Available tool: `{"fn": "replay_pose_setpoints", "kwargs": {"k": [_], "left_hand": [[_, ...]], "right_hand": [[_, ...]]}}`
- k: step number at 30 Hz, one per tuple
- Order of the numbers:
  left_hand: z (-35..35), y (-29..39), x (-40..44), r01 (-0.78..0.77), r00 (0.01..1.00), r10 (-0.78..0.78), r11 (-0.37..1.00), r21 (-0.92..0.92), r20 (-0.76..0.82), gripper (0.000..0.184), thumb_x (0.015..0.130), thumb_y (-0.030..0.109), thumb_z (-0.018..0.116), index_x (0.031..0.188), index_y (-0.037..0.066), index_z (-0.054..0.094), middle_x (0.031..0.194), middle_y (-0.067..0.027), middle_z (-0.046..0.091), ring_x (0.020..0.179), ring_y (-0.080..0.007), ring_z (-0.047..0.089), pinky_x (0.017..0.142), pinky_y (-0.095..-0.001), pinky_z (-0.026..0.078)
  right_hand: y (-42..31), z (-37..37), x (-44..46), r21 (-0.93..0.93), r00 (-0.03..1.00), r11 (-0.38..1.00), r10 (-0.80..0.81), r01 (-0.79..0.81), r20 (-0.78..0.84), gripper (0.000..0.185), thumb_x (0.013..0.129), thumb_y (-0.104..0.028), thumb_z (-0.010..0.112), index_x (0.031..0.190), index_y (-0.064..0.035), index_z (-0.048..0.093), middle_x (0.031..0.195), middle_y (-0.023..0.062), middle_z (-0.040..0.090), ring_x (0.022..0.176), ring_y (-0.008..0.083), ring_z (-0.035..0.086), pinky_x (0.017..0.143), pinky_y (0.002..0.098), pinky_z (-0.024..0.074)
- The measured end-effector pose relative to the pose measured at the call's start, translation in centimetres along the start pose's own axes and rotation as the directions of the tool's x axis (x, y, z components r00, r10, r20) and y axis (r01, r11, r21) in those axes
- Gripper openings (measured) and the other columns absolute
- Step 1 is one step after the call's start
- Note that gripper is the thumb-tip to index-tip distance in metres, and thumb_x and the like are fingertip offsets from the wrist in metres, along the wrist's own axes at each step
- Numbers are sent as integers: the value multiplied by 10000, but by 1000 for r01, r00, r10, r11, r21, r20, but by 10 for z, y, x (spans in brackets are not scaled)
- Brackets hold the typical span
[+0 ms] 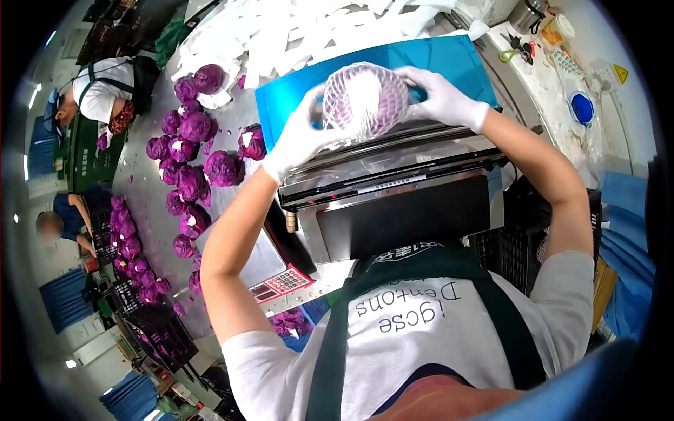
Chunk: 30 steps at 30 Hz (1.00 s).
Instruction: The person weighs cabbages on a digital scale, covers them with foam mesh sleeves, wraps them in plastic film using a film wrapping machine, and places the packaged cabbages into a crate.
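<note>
left hand (298, 140): gloved, curled | right hand (444, 99): gloved, curled | arms (242, 228): forward, elbows (570, 196) bent

Head cam: worn on head, looking forward and steeply down | very wide lens (black curved corners, bowed edges) | wearer's shirt (415, 309) close at bottom, lettering inverted | left hand (298, 137), right hand (444, 98) near, above centre | co-worker (105, 92) farther off, left, tipped sideways

Left hand (300, 137) and right hand (444, 98), both white-gloved, hold 1 netted bundle (365, 100) between them, purple showing through. Black-fronted machine (404, 221) nearer the body; blue panel (449, 67) behind bundle. White strips (295, 31) heaped beyond. Purple cabbages (192, 184) scattered over metal table (140, 186), left side. 2 co-workers (109, 88) farther left.
</note>
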<state>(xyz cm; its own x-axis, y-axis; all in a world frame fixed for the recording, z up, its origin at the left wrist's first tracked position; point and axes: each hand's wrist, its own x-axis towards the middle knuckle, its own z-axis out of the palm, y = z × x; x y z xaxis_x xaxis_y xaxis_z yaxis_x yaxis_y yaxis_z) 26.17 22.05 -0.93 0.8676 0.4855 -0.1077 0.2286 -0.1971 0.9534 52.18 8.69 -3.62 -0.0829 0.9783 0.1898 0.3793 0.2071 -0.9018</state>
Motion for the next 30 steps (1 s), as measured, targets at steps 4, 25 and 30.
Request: {"fn": "replay_pose_setpoints", "kwargs": {"k": [4, 25, 30], "left_hand": [[28, 30, -74, 187, 974, -163, 971, -151, 160, 392, 927, 299, 603, 1143, -25, 554, 925, -40, 637, 875, -115, 587, 787, -286, 479], [120, -17, -274, 419, 820, -551, 762, -493, -154, 350, 965, 224, 552, 670, 40, 588, 585, 0, 546, 513, -63, 444, 539, -211, 373], [113, -22, -264, 363, 681, -715, 142, -921, 159, 343, 975, 307, 500, 680, 154, 416, 485, 83, 260, 434, -60, 299, 446, -231, 276]], "right_hand": [[-72, 10, -58, 93, 959, 978, 160, -186, 236, 424, 886, -388, 659, 991, 22, 633, 839, 77, 664, 808, 117, 615, 741, 277, 510], [-109, 85, -273, 351, 849, 828, 509, -436, -146, 242, 955, -122, 505, 818, 28, 635, 757, 80, 668, 723, 136, 641, 727, 249, 489], [-65, 114, -311, 829, 757, 370, 647, -419, 93, 297, 999, -230, 455, 824, -16, 565, 611, 34, 581, 587, 144, 593, 592, 269, 497]]}}
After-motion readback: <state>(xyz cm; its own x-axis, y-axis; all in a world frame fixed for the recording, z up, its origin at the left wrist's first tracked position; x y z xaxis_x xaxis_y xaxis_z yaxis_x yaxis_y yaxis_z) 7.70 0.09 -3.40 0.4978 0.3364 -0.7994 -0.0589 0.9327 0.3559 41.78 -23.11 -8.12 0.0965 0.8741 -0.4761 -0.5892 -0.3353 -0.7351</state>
